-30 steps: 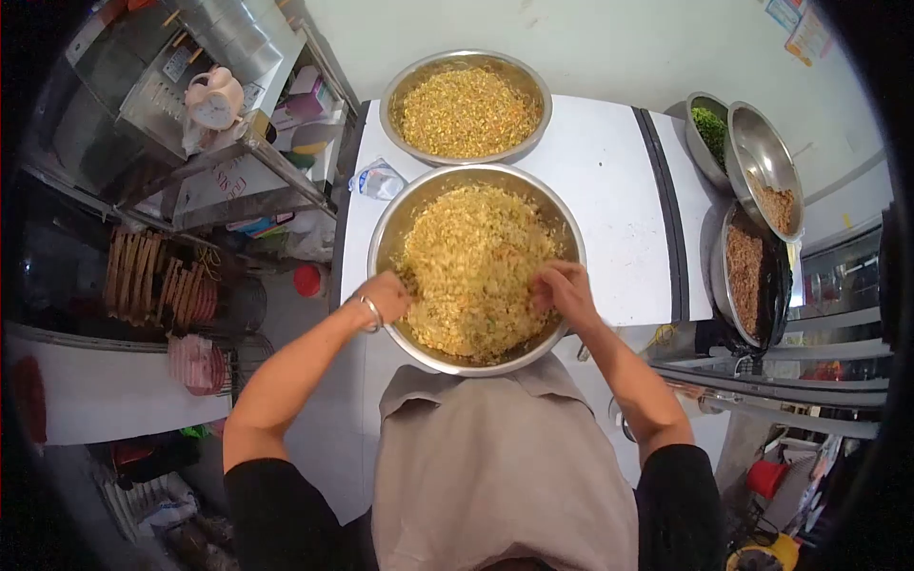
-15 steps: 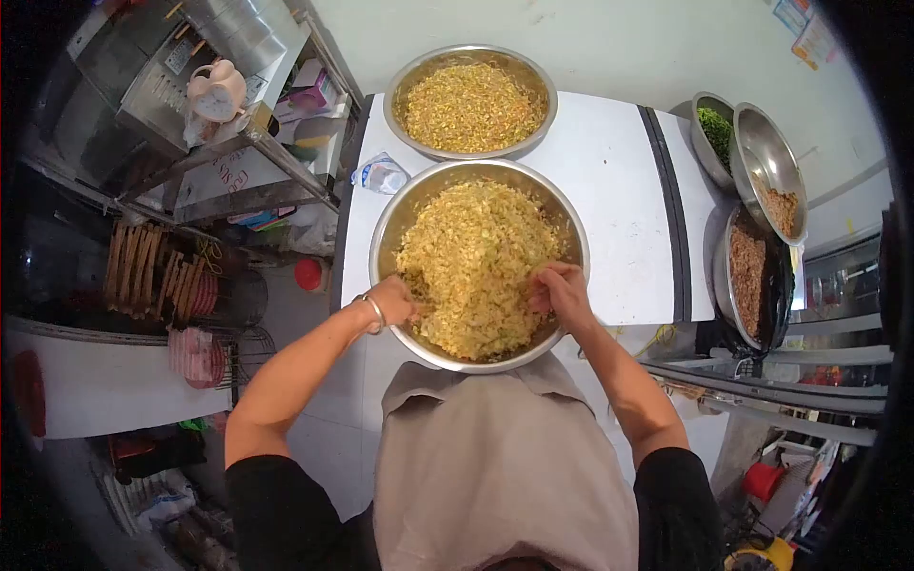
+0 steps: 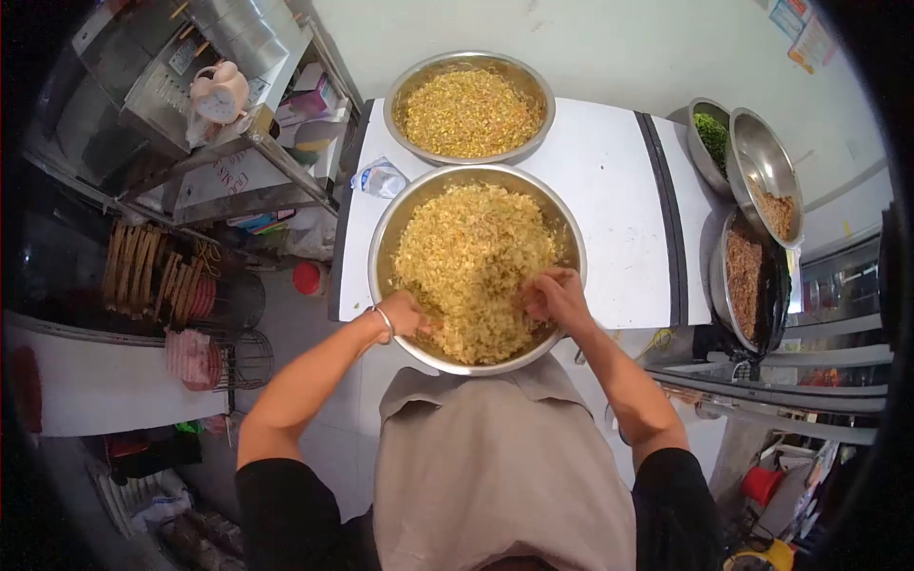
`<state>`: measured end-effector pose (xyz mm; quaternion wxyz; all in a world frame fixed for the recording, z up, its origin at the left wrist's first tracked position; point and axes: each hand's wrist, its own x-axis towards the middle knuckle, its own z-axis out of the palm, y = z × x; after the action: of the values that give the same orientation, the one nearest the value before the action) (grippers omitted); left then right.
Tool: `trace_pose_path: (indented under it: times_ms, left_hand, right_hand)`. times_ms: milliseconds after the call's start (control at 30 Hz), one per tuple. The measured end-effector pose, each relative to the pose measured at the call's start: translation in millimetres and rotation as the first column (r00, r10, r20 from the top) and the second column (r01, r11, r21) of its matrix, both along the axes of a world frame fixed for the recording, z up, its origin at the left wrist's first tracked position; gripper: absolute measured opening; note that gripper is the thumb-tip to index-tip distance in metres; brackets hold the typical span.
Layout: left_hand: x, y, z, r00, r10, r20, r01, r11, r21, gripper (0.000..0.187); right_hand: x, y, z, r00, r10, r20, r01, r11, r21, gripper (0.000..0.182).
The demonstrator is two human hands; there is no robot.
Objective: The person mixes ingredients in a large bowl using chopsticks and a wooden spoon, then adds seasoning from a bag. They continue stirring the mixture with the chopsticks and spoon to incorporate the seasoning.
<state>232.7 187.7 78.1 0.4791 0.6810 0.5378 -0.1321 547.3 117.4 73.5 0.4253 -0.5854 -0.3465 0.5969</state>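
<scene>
A wide steel bowl [image 3: 381, 249] at the table's front edge holds a heap of yellowish, finely chopped mixture [image 3: 476, 233]. At the bowl's left inner side, my left hand [image 3: 407, 314], a bangle on its wrist, has its curled fingers dug into the mixture. Over the right part of the heap, my right hand [image 3: 557, 297] has its fingers bent together in the mixture. The fingertips of both hands are partly hidden by the food. Behind, a second steel bowl [image 3: 549, 116] contains a more orange-yellow chopped mixture [image 3: 471, 112].
A clear plastic packet [image 3: 381, 178] lies left of the bowls on the white table [image 3: 624, 219]. At the right stand steel bowls with chopped greens [image 3: 710, 138] and brown crumbly food [image 3: 743, 276]. A metal shelf [image 3: 286, 157] with a pink alarm clock [image 3: 220, 92] is on the left.
My left hand has moved slightly right and down, and my right hand slightly left. The heap's surface has shifted, with a darker hollow near my right hand.
</scene>
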Motion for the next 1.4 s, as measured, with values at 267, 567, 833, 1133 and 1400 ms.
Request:
trace_pose_path:
  times_ms: [267,567,833,1133,1400]
  left_hand:
    - [18.2,23.7,103.5,0.926,-0.266,-0.268,0.376,0.715,0.589,0.02]
    - [46.6,31.3,145.4,0.699,-0.266,-0.663,0.704,0.417,0.575,0.012]
    - [0.7,34.6,71.4,0.815,-0.176,-0.552,0.365,0.896,0.252,0.019]
    - [7.5,20.9,54.4,0.981,-0.148,-0.127,0.178,0.942,0.284,0.026]
    - [-18.0,11.1,33.4,0.922,-0.349,-0.167,0.37,0.922,0.117,0.036]
  right_hand:
    - [12.0,37.8,98.8,0.912,0.231,0.339,-0.334,0.897,0.288,0.021]
    - [40.2,85.2,143.3,0.68,0.201,0.705,-0.653,0.602,0.459,0.009]
    - [64.0,50.3,12.1,0.767,0.123,0.63,-0.334,0.915,0.228,0.014]
    - [11.8,28.8,39.6,0.978,0.1,0.182,-0.143,0.96,0.242,0.022]
    - [46.3,21.1,11.0,0.895,0.215,0.392,-0.232,0.973,-0.002,0.02]
